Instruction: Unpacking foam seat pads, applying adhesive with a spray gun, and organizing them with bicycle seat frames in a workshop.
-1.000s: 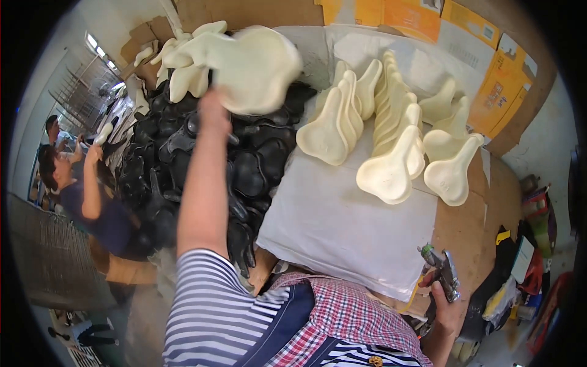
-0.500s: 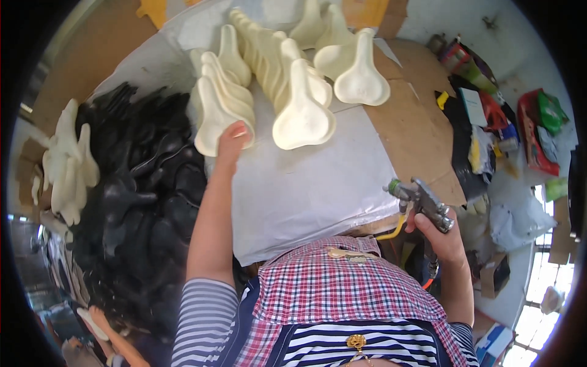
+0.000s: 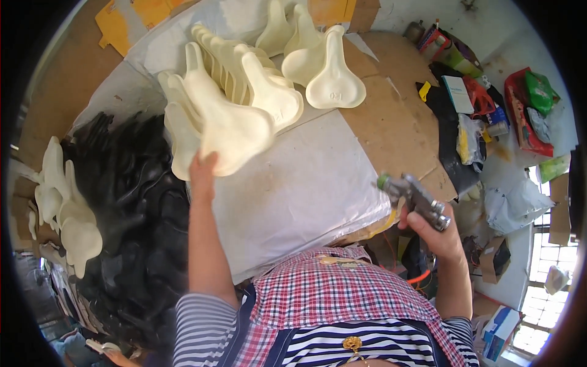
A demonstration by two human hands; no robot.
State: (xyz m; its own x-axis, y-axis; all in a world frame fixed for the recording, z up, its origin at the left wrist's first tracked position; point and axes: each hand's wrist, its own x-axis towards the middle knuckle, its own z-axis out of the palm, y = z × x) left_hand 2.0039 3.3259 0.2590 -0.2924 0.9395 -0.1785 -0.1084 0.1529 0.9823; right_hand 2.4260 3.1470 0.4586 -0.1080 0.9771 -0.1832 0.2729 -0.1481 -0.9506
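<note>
My left hand [image 3: 203, 174] grips the wide end of a cream foam bicycle saddle pad [image 3: 237, 134], which is tilted and raised in front of other pads. My right hand [image 3: 437, 235] is wrapped round a metal spray gun [image 3: 417, 200] with a green front ring, its nozzle pointing left. Rows of cream saddle pads [image 3: 272, 92] lean on one another on the covered table [image 3: 281, 189]. A separate pad [image 3: 336, 85] stands at their right. Black saddle pads [image 3: 137, 226] lie heaped left of the table.
More cream pads [image 3: 79, 226] are piled at far left. Cardboard [image 3: 397, 122] covers the table's right side. Bags, a box and a red bag [image 3: 520, 116] lie along the right wall. An orange hose [image 3: 420, 277] hangs below the gun. Another person's hand [image 3: 113, 348] shows at lower left.
My left hand has pulled a cream pad up and away from the left row. My right hand still holds the spray gun. The view has shifted a little.
</note>
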